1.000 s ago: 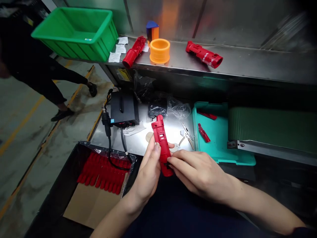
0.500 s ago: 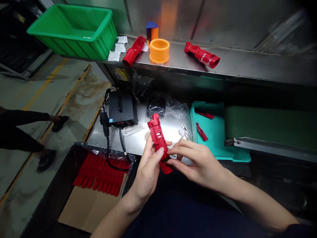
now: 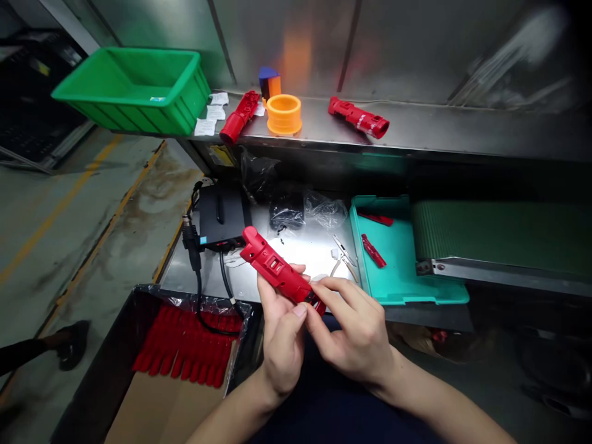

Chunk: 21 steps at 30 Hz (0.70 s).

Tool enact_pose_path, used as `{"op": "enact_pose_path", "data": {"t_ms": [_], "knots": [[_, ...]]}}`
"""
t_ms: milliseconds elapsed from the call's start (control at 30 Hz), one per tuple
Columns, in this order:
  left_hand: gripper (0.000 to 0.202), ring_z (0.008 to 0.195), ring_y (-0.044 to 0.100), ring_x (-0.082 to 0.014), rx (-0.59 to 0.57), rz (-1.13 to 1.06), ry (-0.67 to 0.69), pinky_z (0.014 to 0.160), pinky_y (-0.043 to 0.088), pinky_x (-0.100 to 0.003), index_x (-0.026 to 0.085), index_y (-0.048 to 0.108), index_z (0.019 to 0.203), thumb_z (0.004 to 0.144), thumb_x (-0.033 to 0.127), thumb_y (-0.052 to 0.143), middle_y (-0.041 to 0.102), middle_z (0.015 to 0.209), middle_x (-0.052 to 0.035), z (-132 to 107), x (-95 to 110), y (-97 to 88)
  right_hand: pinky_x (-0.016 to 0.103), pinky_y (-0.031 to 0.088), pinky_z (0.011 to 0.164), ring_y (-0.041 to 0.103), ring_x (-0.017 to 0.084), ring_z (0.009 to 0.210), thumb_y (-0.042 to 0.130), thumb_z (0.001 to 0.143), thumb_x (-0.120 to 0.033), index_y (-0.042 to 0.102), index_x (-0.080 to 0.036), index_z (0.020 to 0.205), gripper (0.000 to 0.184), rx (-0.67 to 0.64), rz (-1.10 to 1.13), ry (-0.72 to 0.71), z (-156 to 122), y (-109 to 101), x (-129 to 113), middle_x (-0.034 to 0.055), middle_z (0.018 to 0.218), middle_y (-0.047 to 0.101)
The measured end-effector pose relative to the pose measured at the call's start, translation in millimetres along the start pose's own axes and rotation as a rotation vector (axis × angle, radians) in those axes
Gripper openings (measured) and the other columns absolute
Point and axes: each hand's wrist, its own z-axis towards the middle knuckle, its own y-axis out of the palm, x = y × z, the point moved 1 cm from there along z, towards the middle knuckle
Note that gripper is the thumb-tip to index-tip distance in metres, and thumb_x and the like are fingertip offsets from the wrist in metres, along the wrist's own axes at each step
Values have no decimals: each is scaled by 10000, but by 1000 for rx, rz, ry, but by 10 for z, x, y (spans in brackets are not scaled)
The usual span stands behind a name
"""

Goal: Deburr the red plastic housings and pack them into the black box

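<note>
A long red plastic tool housing (image 3: 277,266) lies tilted across my left hand (image 3: 283,336), which is closed around its underside with the thumb near the lower end. My right hand (image 3: 354,327) is closed at that same end, thumb and forefinger pinching at a small black part (image 3: 309,298) set against the red plastic. How far the black part sits in the housing is hidden by the fingers. Just beyond my hands, a pair of pliers (image 3: 345,256) rests on the metal bench (image 3: 319,243).
Left of my hands, a black crate (image 3: 92,364) holds rows of red parts (image 3: 185,345) and cardboard. Behind it stands a black corded box (image 3: 222,213). A teal tray (image 3: 393,271) sits beside a green conveyor belt (image 3: 499,237). The shelf carries a green bin (image 3: 134,92) and an orange ring (image 3: 283,115).
The housing has tilted further left and its lower end has come nearer my right hand. Both hands have closed in together. The view has shifted, and a person at left has walked further out of sight.
</note>
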Motion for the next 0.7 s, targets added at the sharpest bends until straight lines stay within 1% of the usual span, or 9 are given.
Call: {"op": "enact_pose_path", "data": {"t_ms": [100, 167, 233, 300, 400, 500, 600, 633, 700], "knots": [[589, 1031, 631, -167, 34, 25, -34, 959, 511, -310, 332, 489, 1359, 826, 130, 638, 636, 1199, -4, 8, -17, 37, 381, 628, 719, 721, 262, 837, 625, 907, -151, 702, -76, 1098, 220, 11, -25, 19, -15, -8, 0, 165, 964, 737], [579, 1017, 632, -182, 59, 54, -49, 945, 520, -328, 322, 490, 1338, 810, 151, 656, 639, 1192, -12, 8, -31, 49, 388, 630, 718, 722, 267, 834, 619, 913, -159, 700, -79, 1097, 216, 5, -61, 13, -29, -11, 1, 166, 967, 739], [539, 997, 631, -200, 68, 81, -49, 930, 525, -355, 322, 508, 1298, 808, 165, 665, 647, 1176, -15, 9, -51, 52, 395, 630, 735, 722, 275, 844, 616, 918, -154, 692, -78, 1110, 220, 2, -117, -24, -40, -13, 7, 174, 974, 741], [508, 1009, 629, -216, 67, 100, -49, 947, 516, -377, 332, 523, 1266, 814, 151, 670, 658, 1166, -16, 12, -75, 49, 404, 630, 753, 721, 286, 865, 610, 920, -145, 682, -70, 1132, 236, 4, -162, -70, -46, -13, 23, 187, 989, 742], [471, 1022, 629, -231, 48, 113, -59, 966, 506, -394, 346, 548, 1237, 833, 135, 668, 669, 1144, -17, 28, -111, 50, 423, 629, 742, 717, 296, 881, 584, 929, -154, 680, -80, 1128, 233, -22, -162, -52, -41, -16, 68, 193, 1020, 738], [445, 1002, 629, -241, 27, 93, -67, 934, 518, -408, 349, 569, 1237, 846, 152, 649, 664, 1120, -19, 63, -125, 60, 422, 624, 774, 709, 284, 926, 575, 932, -160, 655, -113, 1170, 256, -72, -12, 63, -25, -53, 126, 175, 1077, 723], [481, 993, 627, -235, 2, 0, -75, 925, 520, -409, 349, 565, 1256, 823, 151, 631, 644, 1124, -11, 112, -114, 68, 386, 614, 834, 702, 231, 947, 625, 920, -201, 603, -158, 1262, 345, -116, 308, 277, -3, -129, 201, 124, 1118, 705], [500, 989, 624, -226, -13, -28, -83, 922, 518, -398, 348, 560, 1263, 811, 146, 632, 638, 1126, -6, 127, -110, 69, 370, 613, 840, 703, 213, 940, 638, 920, -219, 606, -173, 1257, 342, -131, 415, 358, 7, -154, 230, 108, 1122, 704], [540, 981, 617, -206, -43, -49, -100, 919, 510, -370, 334, 553, 1267, 779, 123, 647, 636, 1111, -1, 153, -105, 72, 341, 609, 830, 701, 186, 916, 651, 921, -246, 647, -199, 1181, 265, -173, 578, 489, 35, -192, 286, 79, 1108, 716]]}}
